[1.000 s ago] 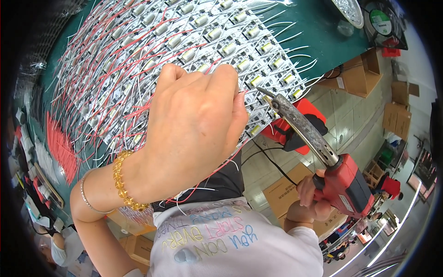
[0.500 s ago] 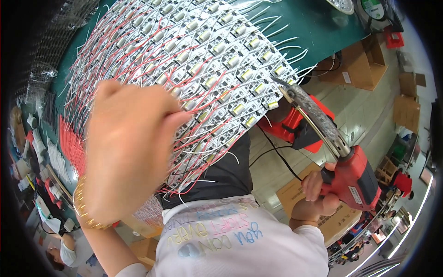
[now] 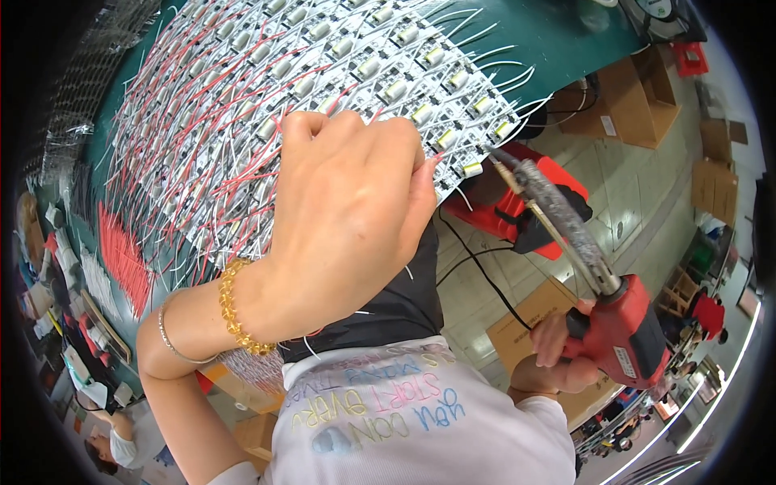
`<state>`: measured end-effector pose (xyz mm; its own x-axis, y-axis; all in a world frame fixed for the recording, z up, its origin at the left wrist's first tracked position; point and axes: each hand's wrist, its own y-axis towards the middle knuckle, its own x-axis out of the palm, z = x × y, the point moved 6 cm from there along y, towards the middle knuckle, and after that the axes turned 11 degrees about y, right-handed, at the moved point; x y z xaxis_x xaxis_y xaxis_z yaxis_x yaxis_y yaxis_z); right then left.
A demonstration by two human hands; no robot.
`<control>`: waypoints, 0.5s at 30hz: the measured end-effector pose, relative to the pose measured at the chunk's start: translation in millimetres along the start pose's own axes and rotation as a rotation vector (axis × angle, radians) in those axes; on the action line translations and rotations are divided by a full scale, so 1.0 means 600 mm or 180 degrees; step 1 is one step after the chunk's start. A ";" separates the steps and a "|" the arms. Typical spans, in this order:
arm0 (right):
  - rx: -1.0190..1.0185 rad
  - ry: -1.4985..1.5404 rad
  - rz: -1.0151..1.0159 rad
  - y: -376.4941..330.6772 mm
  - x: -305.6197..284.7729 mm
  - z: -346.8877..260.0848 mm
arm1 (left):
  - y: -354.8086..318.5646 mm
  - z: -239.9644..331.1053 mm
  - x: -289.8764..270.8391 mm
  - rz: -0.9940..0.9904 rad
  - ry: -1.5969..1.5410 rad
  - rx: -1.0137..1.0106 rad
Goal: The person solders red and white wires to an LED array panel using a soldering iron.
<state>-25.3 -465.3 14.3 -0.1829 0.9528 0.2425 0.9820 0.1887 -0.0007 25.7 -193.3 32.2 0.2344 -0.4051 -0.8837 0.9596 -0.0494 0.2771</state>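
Observation:
A large white panel of small circuit boards [image 3: 380, 66] lies on the green mat, with rows of pale rectangular parts and many thin red and white wires. Over its near right part, my left hand [image 3: 352, 198] is closed in a pinch. What looks like a thin red wire pokes from the fingertips; the rest of it is hidden. My right hand [image 3: 558, 356] grips a red and black soldering gun [image 3: 626, 331] by its handle. The gun's long barrel slants up and left, its dark tip close to the panel's right corner beside a thin brass-coloured feed tube.
Cut red wires [image 3: 125, 263] lie bundled on the green mat [image 3: 566, 44] at the left. A red and black case [image 3: 546, 198] stands on the floor below the panel's right corner. Cardboard boxes [image 3: 626, 105] sit at the right. A black cable [image 3: 485, 279] runs over the floor.
My left hand has moved right across the panel, toward its right corner. The soldering gun has dropped slightly, and the panel has shifted a little in view.

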 end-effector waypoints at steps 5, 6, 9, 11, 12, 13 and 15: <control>0.0198 0.0161 -0.0276 -0.014 -0.016 0.020 | -0.005 0.000 0.002 0.0140 -0.0106 -0.0056; 0.0205 0.0158 -0.0275 -0.011 -0.022 0.020 | -0.005 0.000 0.004 0.0136 -0.0110 -0.0060; 0.0391 0.0424 -0.0864 0.000 -0.013 0.023 | -0.005 0.000 0.004 0.0165 -0.0101 -0.0056; 0.0421 0.0444 -0.0860 0.002 -0.012 0.023 | -0.007 0.001 0.004 0.0236 -0.0063 -0.0010; 0.0434 0.0457 -0.0852 0.002 -0.011 0.025 | -0.008 0.000 0.005 0.0234 -0.0062 -0.0013; 0.0446 0.0470 -0.0843 0.002 -0.011 0.026 | -0.009 0.000 0.006 0.0240 -0.0071 -0.0015; 0.0462 0.0473 -0.0837 0.004 -0.009 0.027 | -0.010 -0.003 0.007 0.0251 -0.0088 -0.0025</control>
<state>-22.7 -466.3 -2.7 -0.4100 0.8237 0.3916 0.8832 0.4658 -0.0550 21.2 -193.0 26.4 0.3049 -0.4325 -0.8485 0.9395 -0.0093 0.3424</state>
